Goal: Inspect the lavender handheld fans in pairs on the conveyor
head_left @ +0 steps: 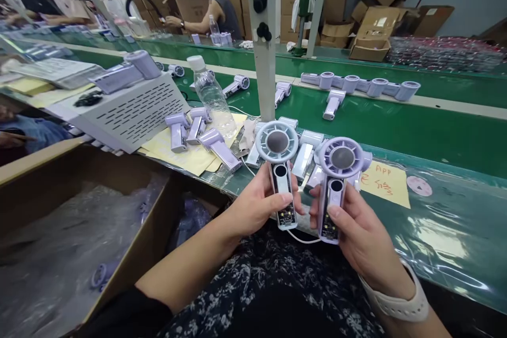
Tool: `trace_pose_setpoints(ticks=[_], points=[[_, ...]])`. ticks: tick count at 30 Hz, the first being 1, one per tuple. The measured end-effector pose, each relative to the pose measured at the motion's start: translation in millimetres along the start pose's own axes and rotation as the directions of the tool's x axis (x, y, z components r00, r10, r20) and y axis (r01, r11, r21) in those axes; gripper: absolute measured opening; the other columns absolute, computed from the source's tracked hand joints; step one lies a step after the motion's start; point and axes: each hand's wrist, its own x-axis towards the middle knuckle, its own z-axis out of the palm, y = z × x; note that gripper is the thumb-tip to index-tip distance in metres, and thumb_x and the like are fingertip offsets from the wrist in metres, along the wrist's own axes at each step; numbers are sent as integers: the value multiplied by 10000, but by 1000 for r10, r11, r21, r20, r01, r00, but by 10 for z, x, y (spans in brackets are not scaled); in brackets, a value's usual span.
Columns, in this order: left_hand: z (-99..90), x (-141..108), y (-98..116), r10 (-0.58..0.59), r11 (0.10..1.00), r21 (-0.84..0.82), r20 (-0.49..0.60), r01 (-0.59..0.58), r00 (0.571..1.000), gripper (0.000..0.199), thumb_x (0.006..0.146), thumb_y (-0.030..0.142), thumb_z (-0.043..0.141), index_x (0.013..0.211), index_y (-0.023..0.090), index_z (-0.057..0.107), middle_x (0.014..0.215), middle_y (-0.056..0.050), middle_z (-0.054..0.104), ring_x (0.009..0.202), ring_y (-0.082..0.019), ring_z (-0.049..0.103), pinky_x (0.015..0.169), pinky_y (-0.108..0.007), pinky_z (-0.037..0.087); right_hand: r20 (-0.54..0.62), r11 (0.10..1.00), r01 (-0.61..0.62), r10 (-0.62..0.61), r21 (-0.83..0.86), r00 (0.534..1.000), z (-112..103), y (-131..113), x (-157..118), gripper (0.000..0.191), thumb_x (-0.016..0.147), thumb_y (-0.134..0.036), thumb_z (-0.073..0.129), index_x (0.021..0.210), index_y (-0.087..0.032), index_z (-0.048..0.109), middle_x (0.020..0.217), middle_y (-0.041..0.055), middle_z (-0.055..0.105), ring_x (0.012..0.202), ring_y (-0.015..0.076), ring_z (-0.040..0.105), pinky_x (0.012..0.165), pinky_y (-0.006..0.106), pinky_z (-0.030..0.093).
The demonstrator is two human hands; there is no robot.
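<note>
- Lilac handheld fan (336, 186) upright in the right hand (366, 232), thumb on the front of its handle.
- Pale-blue handheld fan (281, 173) grasped by the left hand (253, 206), thumb likewise across the handle.
- Both fans are just beside each other, above the near edge of the bench (443, 237), grilles facing the wearer; circuitry shows low on each handle.
- Step in hand, as judged: holding the two fronts in view together. Whether either button is pressed, cannot tell.
- Any shift calls for steady grips and care around the white cable (304, 241) below; its attachment is unclear.
- Handwritten yellow paper (390, 187) lies beyond the right hand.
</note>
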Motion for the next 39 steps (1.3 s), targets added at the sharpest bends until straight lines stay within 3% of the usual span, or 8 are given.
trace_pose_setpoints(ticks=[4,7,11,20,25,31,36,39], points=[[-52,-16,8,-22,1000,-7,-38,21,999,457,833,289,819,1192,208,548,994,-4,620,796,-162,702,757,-329,582,-35,997,-55,56,45,998,55,58,59,371,925,-419,760,1242,-262,649,988,36,691,724,158,650,689,307,588],[-65,-19,8,-36,999,-37,-54,34,998,474,820,260,815,1209,205,548,1001,-3,613,758,-144,683,703,-302,571,-23,993,-66,69,98,997,78,32,47,401,900,-429,782,1232,-241,658,990,35,694,735,153,657,693,284,578],[-28,-27,29,-47,994,-102,-42,42,998,515,816,238,798,1261,207,538,1000,0,609,754,-137,664,683,-294,577,24,989,-92,90,117,996,77,-29,-5,331,916,-420,768,1170,-228,680,909,27,705,717,151,669,687,266,565],[8,-4,-25,-49,991,-124,-32,45,998,482,807,254,798,1212,208,540,973,5,618,730,-146,683,676,-313,594,25,989,-93,91,111,996,17,-23,-55,339,914,-405,772,1187,-225,682,975,40,714,725,160,670,687,282,568],[-29,53,-77,-102,992,-81,-129,92,986,446,751,229,819,1098,190,541,917,15,623,696,-130,657,633,-279,566,33,983,-116,113,144,993,4,2,-60,364,911,-427,753,1195,-210,684,940,53,727,737,167,679,703,273,565],[-58,81,-113,-129,983,-159,-221,95,967,432,799,342,783,1112,189,530,866,28,614,647,-116,634,600,-268,569,-25,986,-114,117,118,993,2,69,-50,255,959,-435,688,1052,-198,706,815,36,700,628,136,633,584,236,544],[-54,11,-111,-48,998,-38,1,48,999,395,872,438,753,1104,201,540,868,16,618,644,-130,640,586,-284,576,-20,997,-14,15,70,1000,9,42,-71,277,945,-434,725,1135,-234,705,994,39,695,715,142,645,618,251,575],[-67,10,-121,-31,998,60,17,30,999,325,921,439,708,1070,206,537,830,7,630,644,-128,635,598,-265,552,-75,1000,21,-20,9,997,38,27,-48,266,956,-423,718,1151,-245,684,961,27,671,700,137,613,596,246,554]])
